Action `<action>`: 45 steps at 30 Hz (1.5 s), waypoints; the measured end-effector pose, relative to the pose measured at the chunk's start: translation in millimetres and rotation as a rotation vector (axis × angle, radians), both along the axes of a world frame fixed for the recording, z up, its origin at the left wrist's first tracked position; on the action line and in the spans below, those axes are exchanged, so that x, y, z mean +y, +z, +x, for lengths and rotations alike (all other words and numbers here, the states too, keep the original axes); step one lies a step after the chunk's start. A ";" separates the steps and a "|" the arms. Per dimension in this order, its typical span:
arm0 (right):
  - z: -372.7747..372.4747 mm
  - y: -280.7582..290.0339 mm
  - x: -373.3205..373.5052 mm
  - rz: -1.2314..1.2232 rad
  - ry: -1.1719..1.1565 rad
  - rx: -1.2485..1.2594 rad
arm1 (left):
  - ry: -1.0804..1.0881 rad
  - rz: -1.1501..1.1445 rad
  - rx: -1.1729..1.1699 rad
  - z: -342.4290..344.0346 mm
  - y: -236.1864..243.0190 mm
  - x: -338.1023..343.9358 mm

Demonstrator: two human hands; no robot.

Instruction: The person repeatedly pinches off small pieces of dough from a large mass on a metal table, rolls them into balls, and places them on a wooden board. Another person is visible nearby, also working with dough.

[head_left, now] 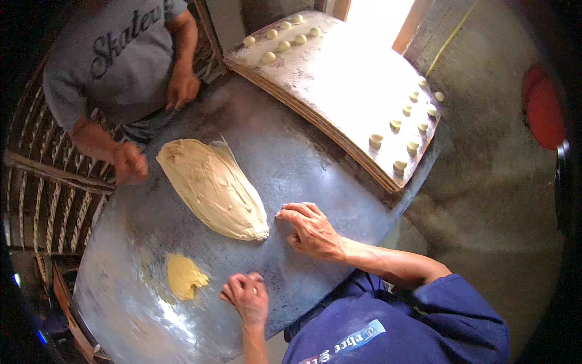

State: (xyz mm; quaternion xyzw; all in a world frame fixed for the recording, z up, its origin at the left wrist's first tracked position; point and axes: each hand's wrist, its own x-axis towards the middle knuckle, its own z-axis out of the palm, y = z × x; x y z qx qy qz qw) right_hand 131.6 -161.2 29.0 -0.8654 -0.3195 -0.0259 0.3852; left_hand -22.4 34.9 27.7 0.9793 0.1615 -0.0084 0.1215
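Note:
A long, flattened slab of pale dough (209, 188) lies on the dark, smooth worktable (291, 151), folded and creased on top. My right hand (312, 232) is just right of its near end, apart from it. Its fingers are bent, the thumb stands away from them, and no object shows in the grip. Lower down, my left hand (245, 297) hovers by the table's near side with loosely curled, parted fingers and nothing visible in them. To its left a soft yellow smear of fat or paste (184, 276) sits on the table, not touching the hand.
Across the table stands another person (127, 67) in a grey shirt, hands near the table's far edge. A stack of floured boards (315, 103) with several small dough balls (376, 141) occupies the far right. Slatted racks (51, 200) are at left; a red round object (544, 108) is at right.

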 end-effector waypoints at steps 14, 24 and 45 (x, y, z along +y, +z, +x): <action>119.4 79.9 -96.8 0.417 -0.344 -0.338 | -0.119 -0.800 -0.837 227.8 112.7 -81.7; 203.5 125.3 -165.5 0.930 -0.525 -0.018 | -0.310 -0.503 -0.775 349.7 122.3 -148.3; -10.8 70.8 9.6 0.207 -0.090 0.524 | 0.770 -2.593 -0.062 125.5 20.1 -59.3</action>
